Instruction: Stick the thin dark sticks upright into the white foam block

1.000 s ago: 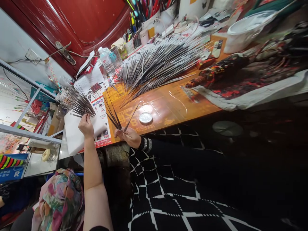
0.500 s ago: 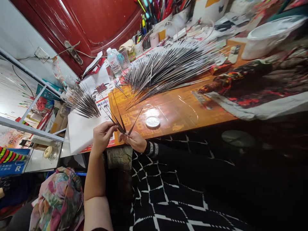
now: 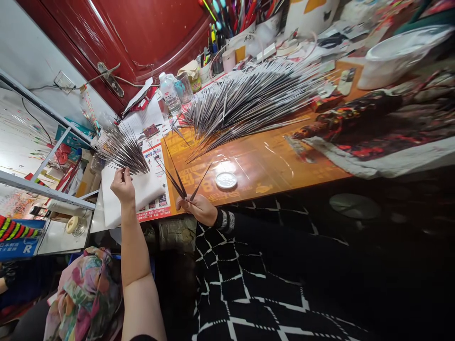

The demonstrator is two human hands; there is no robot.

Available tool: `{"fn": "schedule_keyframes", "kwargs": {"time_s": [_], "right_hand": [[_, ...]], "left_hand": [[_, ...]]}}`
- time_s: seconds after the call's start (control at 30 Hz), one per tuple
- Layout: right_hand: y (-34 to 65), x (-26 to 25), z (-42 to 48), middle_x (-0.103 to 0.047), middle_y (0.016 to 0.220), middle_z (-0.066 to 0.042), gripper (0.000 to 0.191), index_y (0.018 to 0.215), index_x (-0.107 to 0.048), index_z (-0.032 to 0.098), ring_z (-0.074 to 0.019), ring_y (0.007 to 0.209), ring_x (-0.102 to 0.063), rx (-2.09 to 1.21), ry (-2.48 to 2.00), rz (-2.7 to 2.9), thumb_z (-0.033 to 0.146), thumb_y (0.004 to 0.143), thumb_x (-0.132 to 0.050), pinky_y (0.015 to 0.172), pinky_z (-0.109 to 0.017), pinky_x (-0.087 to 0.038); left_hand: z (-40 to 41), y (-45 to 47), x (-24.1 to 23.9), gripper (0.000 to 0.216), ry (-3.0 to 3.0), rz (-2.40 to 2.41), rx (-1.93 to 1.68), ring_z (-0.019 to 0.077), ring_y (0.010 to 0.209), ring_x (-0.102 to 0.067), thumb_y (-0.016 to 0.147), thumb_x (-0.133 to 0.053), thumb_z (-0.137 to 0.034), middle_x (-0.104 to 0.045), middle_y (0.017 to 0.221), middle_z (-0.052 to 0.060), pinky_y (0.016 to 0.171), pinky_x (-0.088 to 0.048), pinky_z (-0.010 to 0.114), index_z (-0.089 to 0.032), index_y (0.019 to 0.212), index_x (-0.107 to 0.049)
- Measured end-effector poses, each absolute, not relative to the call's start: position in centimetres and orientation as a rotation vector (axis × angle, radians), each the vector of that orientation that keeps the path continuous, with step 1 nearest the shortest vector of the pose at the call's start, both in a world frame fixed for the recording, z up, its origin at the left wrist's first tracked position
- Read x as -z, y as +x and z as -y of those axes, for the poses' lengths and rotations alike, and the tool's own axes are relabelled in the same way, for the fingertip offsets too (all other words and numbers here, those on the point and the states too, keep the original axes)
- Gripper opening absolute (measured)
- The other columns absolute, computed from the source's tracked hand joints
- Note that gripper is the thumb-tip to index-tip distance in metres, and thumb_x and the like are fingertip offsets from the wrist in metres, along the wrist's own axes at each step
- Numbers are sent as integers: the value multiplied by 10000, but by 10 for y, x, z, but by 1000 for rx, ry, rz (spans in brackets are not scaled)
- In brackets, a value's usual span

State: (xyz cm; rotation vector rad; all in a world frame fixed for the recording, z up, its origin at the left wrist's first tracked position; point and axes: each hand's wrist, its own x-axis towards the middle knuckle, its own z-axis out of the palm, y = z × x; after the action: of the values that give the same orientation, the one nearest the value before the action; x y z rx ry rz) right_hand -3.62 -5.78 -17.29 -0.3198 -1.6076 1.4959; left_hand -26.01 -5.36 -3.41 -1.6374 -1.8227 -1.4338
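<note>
My right hand (image 3: pixel 197 206) pinches a small bunch of thin dark pointed sticks (image 3: pixel 175 176) that fan upward from its fingers at the table's near edge. Out to the left, my left hand (image 3: pixel 122 184) has its fingers pinched on one thin stick at the base of a small fan of sticks (image 3: pixel 122 149) lying on a white sheet (image 3: pixel 138 194). A much larger fan of the same sticks (image 3: pixel 249 99) is spread across the orange table (image 3: pixel 270 161) farther back.
A small round tin lid (image 3: pixel 226 180) lies near my right hand. A water bottle (image 3: pixel 168 92), cups of pens (image 3: pixel 227 28), a white bowl (image 3: pixel 398 52) and patterned cloth (image 3: pixel 373 118) crowd the table's far side. A glass shelf (image 3: pixel 53 199) stands left, a red door (image 3: pixel 142 33) behind.
My left hand went to my right hand's bunch, took a stick, and has moved back left to the small fan on the white sheet. My right hand stayed put.
</note>
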Motion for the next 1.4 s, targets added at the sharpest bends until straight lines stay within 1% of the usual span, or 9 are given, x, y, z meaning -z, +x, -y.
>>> {"fn": "schedule_keyframes", "kwargs": {"time_s": [0.23, 0.4, 0.67, 0.77, 0.83, 0.93, 1.03, 1.23, 1.4], "right_hand": [[-37, 172, 58, -389, 560, -33, 625, 774, -641, 150, -135, 544, -378, -1482, -307, 1592, 690, 953, -380, 498, -278, -290], [-37, 177, 58, -431, 590, -45, 593, 801, -655, 144, -138, 549, -399, -1477, -324, 1601, 650, 967, -393, 519, -283, -305], [-38, 173, 56, -459, 592, -59, 531, 810, -664, 146, -167, 584, -444, -1425, -331, 1639, 571, 984, -398, 574, -306, -348], [-39, 174, 55, -509, 633, -60, 559, 823, -658, 135, -147, 580, -457, -1387, -351, 1674, 586, 992, -374, 613, -296, -378], [-39, 175, 55, -551, 674, -64, 591, 832, -658, 125, -135, 591, -476, -1363, -364, 1704, 601, 998, -350, 627, -276, -387], [-39, 176, 55, -592, 704, -69, 626, 831, -661, 112, -127, 610, -507, -1345, -379, 1754, 617, 1001, -332, 628, -249, -387], [-39, 175, 56, -618, 716, -70, 632, 832, -666, 112, -126, 615, -533, -1343, -388, 1773, 624, 999, -336, 637, -240, -401], [-39, 173, 56, -616, 719, -73, 628, 809, -665, 120, -123, 615, -527, -1361, -350, 1719, 626, 997, -345, 624, -236, -408], [-38, 174, 57, -617, 756, -73, 580, 811, -664, 121, -134, 617, -517, -1333, -313, 1684, 564, 1018, -352, 634, -273, -415]], "left_hand": [[37, -275, 67, 133, -1648, 1875, 1422, 43, 544, -461, 914, -612, -252, -563, 621, -63, 616, -353, 203, -125, 928, -650], [34, -275, 76, 159, -1639, 1855, 1338, 68, 576, -456, 927, -588, -272, -506, 570, -61, 635, -327, 221, -126, 928, -650], [47, -264, 58, 193, -1594, 1839, 1223, 127, 652, -521, 884, -669, -321, -620, 683, 28, 597, -280, 254, -167, 770, -647], [68, -237, 48, 230, -1686, 1903, 1205, 130, 655, -564, 879, -670, -377, -658, 716, 39, 592, -339, 246, -178, 766, -688], [86, -214, 43, 226, -1978, 1963, 1292, 114, 611, -577, 895, -639, -399, -690, 753, 30, 587, -403, 241, -198, 848, -730], [108, -181, 40, 209, -2360, 1998, 1413, 95, 551, -571, 888, -650, -386, -712, 786, 24, 544, -445, 234, -224, 971, -752], [121, -164, 37, 187, -2421, 1966, 1466, 96, 563, -584, 879, -668, -358, -716, 788, 39, 531, -463, 227, -222, 969, -759], [116, -182, 21, 179, -2062, 1936, 1626, 66, 471, -488, 900, -639, -364, -621, 624, -20, 471, -395, 198, -208, 894, -727], [76, -229, 24, 224, -1671, 1733, 1362, 87, 576, -540, 921, -600, -369, -616, 660, -12, 622, -443, 216, -182, 843, -696]]}}
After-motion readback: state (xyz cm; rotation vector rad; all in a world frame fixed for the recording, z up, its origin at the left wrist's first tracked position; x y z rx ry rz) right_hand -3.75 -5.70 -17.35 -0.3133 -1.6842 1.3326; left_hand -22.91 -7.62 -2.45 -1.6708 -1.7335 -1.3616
